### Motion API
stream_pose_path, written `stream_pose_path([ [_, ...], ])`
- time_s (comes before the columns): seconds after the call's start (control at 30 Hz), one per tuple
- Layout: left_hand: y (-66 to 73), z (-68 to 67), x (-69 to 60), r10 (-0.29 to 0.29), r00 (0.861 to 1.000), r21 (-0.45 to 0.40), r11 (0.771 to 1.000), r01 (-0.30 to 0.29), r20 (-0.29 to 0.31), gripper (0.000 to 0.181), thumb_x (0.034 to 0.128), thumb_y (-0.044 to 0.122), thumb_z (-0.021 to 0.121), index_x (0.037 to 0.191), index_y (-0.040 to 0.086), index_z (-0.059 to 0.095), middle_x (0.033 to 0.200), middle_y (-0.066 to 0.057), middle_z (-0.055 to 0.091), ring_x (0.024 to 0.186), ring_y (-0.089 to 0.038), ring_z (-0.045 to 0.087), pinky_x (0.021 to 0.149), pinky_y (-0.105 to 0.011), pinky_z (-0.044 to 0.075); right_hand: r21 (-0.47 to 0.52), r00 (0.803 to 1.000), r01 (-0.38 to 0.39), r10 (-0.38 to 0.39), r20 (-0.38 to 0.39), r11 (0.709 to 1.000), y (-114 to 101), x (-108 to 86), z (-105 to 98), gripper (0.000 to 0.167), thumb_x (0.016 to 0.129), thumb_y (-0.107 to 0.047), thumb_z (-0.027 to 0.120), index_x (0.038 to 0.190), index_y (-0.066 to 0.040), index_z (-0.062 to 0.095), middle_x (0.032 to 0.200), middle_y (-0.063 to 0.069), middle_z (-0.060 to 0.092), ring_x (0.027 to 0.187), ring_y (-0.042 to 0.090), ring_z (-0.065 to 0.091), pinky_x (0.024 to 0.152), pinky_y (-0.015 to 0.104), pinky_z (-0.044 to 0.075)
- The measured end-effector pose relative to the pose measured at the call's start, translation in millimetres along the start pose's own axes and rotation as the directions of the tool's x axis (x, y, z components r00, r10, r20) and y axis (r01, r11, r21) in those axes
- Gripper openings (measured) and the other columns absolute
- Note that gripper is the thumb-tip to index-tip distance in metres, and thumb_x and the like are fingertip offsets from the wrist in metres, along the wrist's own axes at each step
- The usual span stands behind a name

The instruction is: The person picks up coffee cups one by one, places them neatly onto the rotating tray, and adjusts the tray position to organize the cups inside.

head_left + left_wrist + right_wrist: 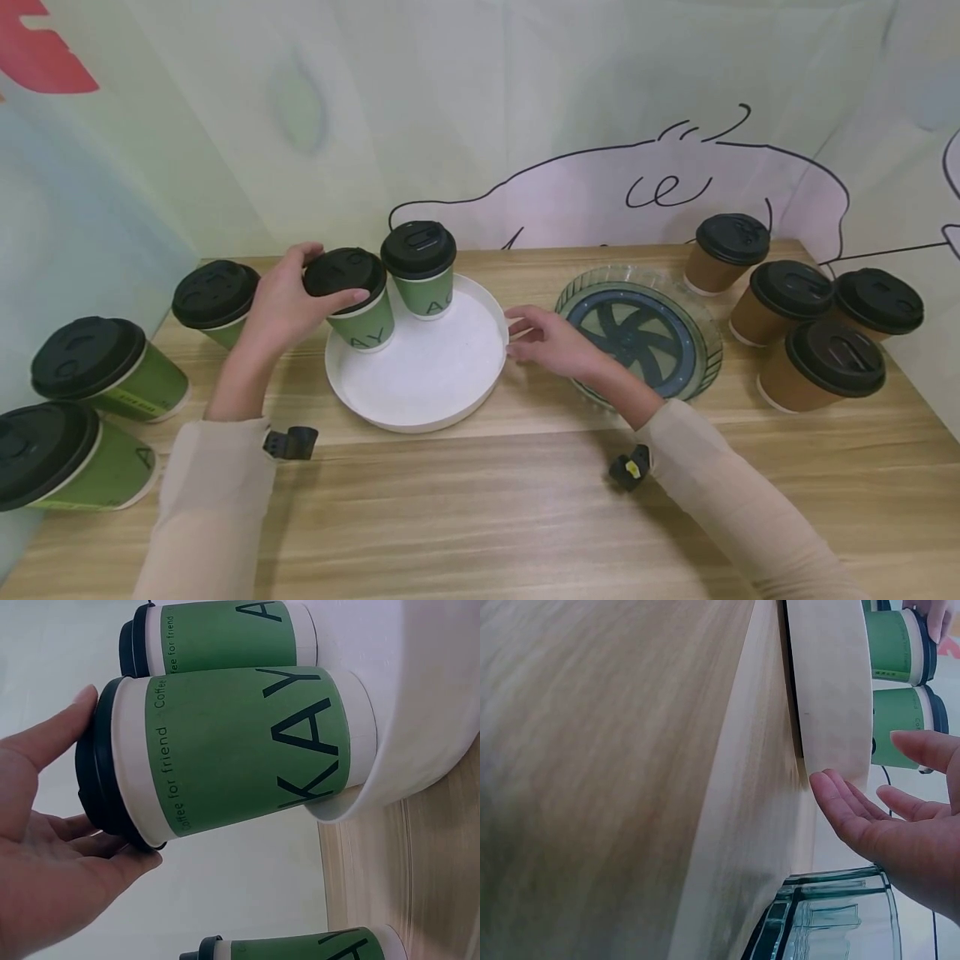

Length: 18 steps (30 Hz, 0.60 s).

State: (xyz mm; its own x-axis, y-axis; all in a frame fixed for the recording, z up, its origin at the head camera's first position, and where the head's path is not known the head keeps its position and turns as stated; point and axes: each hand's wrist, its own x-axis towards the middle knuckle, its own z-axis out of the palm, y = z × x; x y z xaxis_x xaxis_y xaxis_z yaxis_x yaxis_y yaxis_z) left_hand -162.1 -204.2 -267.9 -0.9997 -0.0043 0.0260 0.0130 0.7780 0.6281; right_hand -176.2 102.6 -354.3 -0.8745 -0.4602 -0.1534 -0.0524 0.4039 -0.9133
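Note:
My left hand (281, 304) grips a green paper coffee cup (240, 746) by its black lid, thumb on one side and fingers on the other. That cup stands on the left part of a round white tray (427, 379). Just behind and to the right, a second green coffee cup (425, 275) stands on the same tray. At the tray's right side is my right hand (555, 340), its fingers loosely bent and the fingertips at the outer wall. In the right wrist view the fingertips (823, 784) appear to touch that wall, and the palm holds nothing.
Several more green cups, one of them nearest the tray (216, 304), stand along the table's left side. A ribbed clear glass dish (708, 367) with a dark wheel-like pattern lies right of the tray. Several brown lidded cups (817, 367) cluster at the far right.

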Motion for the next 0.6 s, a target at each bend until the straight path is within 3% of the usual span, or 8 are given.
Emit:
stream_pose_path([
  [0.6,-8.9,-4.0,-9.7,-0.004,1.0,-0.047,0.999,0.004,-0.008,0.093,0.0806,0.046,0.065,0.144,0.0,0.015,0.145,-0.025,0.022,0.128,-0.046,0.024,0.1,-0.057,0.026,-0.001,1.0,0.03,-0.03,0.008,1.0,0.9,-0.5,-2.6,0.051,0.088,-0.005,0.058,0.135,0.001,0.039,0.131,0.02,0.046,0.111,0.03,0.052,0.087,0.036,0.047],
])
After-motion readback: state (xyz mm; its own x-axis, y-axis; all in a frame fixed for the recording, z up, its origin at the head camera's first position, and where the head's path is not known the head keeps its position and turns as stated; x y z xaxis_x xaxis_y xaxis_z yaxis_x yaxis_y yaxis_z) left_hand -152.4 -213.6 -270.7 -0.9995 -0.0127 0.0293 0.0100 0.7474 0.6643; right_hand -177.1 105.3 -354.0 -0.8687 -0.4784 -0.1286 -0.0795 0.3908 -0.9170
